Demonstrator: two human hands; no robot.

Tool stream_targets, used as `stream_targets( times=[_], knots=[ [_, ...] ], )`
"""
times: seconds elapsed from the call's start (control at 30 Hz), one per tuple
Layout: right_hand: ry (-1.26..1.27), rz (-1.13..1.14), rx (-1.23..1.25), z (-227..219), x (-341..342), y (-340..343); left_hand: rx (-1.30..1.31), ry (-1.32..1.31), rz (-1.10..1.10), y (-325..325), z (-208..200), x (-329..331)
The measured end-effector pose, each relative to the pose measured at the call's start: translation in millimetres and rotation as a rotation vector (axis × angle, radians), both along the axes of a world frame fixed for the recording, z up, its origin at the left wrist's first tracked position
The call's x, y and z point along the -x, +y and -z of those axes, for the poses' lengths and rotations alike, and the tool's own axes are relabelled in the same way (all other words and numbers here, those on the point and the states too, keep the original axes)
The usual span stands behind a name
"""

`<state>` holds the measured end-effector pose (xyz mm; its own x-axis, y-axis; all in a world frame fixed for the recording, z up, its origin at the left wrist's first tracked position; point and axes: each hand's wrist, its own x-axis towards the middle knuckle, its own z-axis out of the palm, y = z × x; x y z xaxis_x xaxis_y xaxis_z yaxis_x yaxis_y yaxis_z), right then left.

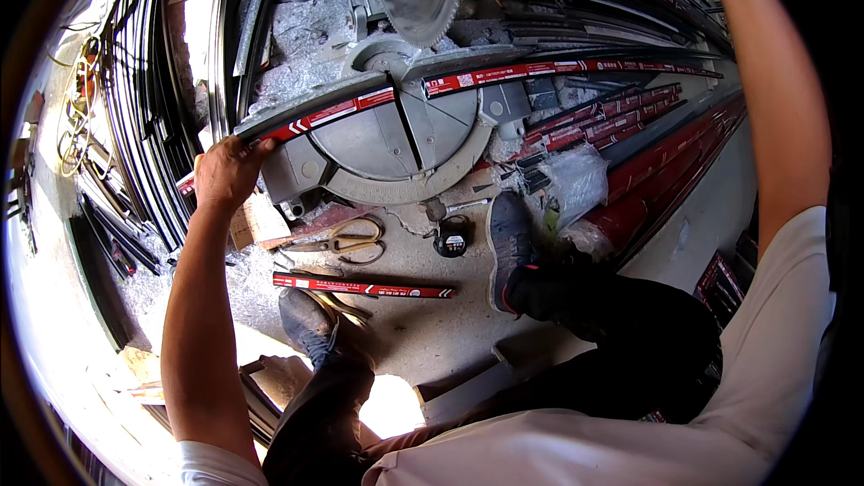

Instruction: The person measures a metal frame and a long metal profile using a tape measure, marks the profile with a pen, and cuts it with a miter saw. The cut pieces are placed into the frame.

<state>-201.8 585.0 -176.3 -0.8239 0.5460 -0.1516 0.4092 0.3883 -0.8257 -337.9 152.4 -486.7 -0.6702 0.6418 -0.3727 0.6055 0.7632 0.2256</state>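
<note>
My left hand (230, 169) is closed round the left end of a dark metal profile strip with a red label (337, 112). That strip lies along the fence of a grey miter saw (360, 146). Beyond a gap at the saw's slot, a longer red-labelled profile strip (558, 67) stretches off to the right along the same line. Above the table, the round toothed saw blade (436, 2) is raised clear of both strips. My right forearm (774, 81) reaches up past the top right edge, so my right hand is out of sight.
On the floor lie scissors (346, 240), a black tape measure (453, 237) and a short red-labelled strip (364, 285) by my left shoe (309, 324). Bundled dark profiles (144, 99) are at left. Wrapped red-labelled profiles (675, 155) and crumpled clear plastic (576, 180) lie at right.
</note>
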Motion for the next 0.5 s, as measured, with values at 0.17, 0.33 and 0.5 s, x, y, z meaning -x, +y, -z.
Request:
stream_targets(
  times=[0.17, 0.33, 0.5],
  knots=[
    [-0.254, 0.077, 0.008, -0.9, 36.5, -12.5, -0.008, 0.027, 0.004, -2.0, 2.1, 0.6],
    [-0.348, 0.052, 0.115, -1.9, 46.8, 7.8, -0.079, 0.067, 0.041, -5.6, 11.8, 2.0],
    [-0.239, 0.024, 0.063, 5.7, 39.1, 6.2, -0.075, 0.054, 0.011, -4.3, 3.2, -3.3]
  ],
)
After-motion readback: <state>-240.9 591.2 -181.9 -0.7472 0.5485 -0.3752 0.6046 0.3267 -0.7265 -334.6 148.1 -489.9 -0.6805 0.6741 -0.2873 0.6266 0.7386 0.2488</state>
